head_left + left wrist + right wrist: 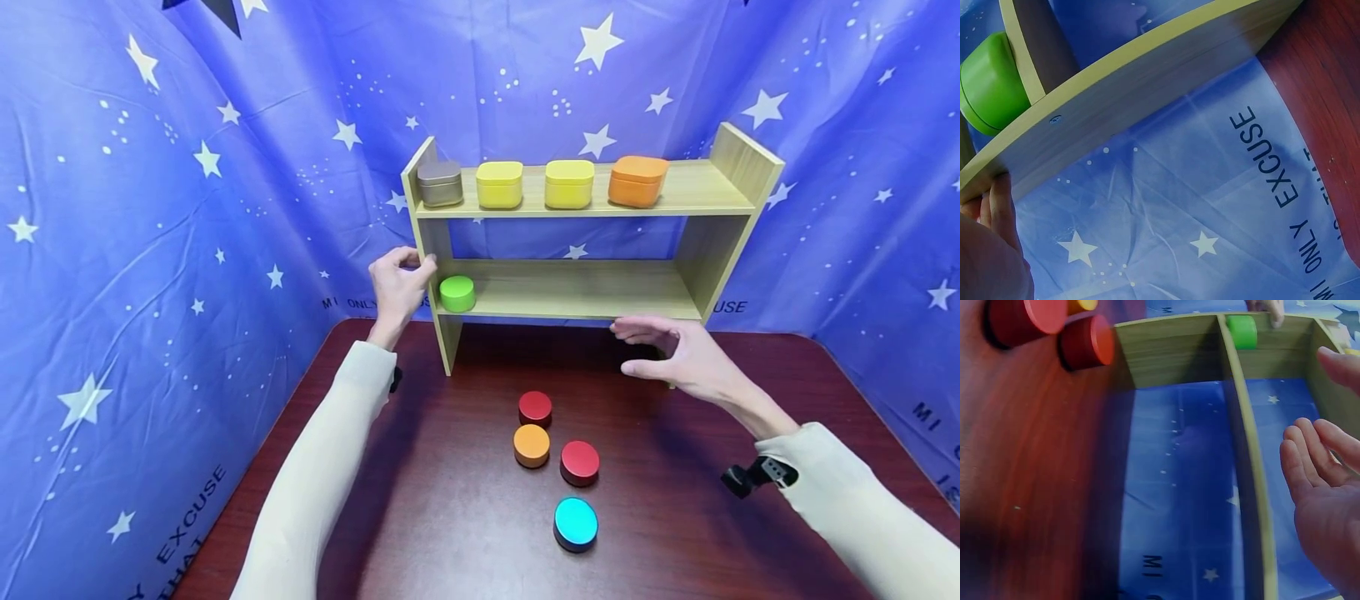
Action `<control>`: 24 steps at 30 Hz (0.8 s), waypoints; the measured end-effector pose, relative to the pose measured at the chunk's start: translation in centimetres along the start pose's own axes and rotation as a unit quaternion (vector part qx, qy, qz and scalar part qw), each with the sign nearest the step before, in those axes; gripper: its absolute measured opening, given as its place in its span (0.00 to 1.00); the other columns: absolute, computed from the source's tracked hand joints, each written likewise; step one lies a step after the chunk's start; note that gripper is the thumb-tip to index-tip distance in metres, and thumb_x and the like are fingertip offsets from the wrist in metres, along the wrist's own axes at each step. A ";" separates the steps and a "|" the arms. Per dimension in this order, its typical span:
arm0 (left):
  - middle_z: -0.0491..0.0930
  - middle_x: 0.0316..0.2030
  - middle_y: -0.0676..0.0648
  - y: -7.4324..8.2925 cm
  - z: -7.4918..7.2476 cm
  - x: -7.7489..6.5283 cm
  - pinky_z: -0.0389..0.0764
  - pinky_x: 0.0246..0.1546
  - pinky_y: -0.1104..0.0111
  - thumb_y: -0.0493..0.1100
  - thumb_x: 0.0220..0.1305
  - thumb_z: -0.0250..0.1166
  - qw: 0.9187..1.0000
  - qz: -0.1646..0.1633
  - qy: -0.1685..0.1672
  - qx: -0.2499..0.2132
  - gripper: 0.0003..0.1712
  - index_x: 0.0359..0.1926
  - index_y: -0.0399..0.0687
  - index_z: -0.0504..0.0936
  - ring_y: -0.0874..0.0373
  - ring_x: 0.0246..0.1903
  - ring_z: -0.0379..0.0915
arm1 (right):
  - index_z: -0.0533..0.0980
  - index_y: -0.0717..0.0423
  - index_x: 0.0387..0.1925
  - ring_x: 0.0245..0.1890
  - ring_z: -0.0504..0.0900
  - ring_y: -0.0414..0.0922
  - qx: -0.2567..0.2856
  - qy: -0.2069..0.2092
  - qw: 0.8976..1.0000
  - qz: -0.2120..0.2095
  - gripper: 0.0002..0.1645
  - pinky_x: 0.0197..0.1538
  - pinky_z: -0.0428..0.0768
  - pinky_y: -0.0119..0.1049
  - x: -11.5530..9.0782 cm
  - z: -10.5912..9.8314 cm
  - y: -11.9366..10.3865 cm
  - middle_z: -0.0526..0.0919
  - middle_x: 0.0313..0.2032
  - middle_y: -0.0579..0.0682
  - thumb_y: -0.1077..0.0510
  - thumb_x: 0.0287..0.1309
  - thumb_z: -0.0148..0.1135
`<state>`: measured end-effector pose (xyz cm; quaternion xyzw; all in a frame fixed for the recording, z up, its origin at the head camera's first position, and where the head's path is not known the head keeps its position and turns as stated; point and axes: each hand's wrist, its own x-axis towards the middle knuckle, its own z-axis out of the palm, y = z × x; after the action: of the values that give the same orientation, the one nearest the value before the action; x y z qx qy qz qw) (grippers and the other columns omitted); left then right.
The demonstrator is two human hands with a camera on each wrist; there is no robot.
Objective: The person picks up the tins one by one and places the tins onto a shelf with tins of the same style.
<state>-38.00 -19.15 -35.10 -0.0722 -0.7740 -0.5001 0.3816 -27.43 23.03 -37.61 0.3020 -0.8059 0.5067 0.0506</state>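
A small two-tier wooden shelf (585, 287) stands at the back of the table. My left hand (401, 283) holds the front edge of its left side panel, with fingers on the outer face, as the left wrist view shows. Close by that hand, a round green container (457, 294) sits at the left end of the lower board. My right hand (686, 358) is in front of the shelf's lower right part. Its fingers and thumb are apart, with nothing between them.
On the upper board stand a grey box (440, 183), two yellow boxes (499, 185) and an orange box (637, 181). Two red round containers (580, 463), an orange one (532, 446) and a blue one (576, 524) lie on the dark red table (450, 517). Starry blue curtains (247, 183) surround it.
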 end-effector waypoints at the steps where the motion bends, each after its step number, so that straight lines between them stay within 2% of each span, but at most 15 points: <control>1: 0.90 0.30 0.32 0.0 0.0 0.0 0.74 0.32 0.81 0.41 0.57 0.73 1.000 0.001 0.001 0.000 0.11 0.33 0.34 0.92 0.72 0.25 0.74 | 0.79 0.68 0.66 0.55 0.86 0.25 -0.001 -0.006 1.000 0.001 0.32 0.60 0.78 0.17 -0.1 0.2 0.2 0.88 0.54 0.26 0.70 0.59 0.76; 17: 0.90 0.29 0.32 0.0 -0.1 0.0 0.75 0.32 0.81 0.41 0.57 0.73 1.000 0.003 0.004 -0.004 0.11 0.32 0.34 0.92 0.72 0.25 0.74 | 0.78 0.68 0.66 0.56 0.84 0.24 0.008 -0.055 0.998 -0.005 0.36 0.60 0.78 0.17 -2.0 2.9 3.4 0.87 0.55 0.24 0.70 0.55 0.79; 24: 0.91 0.31 0.32 0.0 -0.1 -0.1 0.75 0.34 0.81 0.42 0.58 0.73 1.000 -0.001 -0.001 0.000 0.12 0.33 0.34 0.92 0.69 0.27 0.76 | 0.78 0.67 0.66 0.55 0.85 0.26 0.018 -0.071 0.997 -0.003 0.36 0.60 0.80 0.20 -2.9 4.4 4.4 0.88 0.55 0.27 0.68 0.56 0.79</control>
<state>-37.89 -19.17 -35.10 -0.0719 -0.7745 -0.5001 0.3806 -26.40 21.87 -44.31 0.3405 -0.7974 0.4981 -0.0111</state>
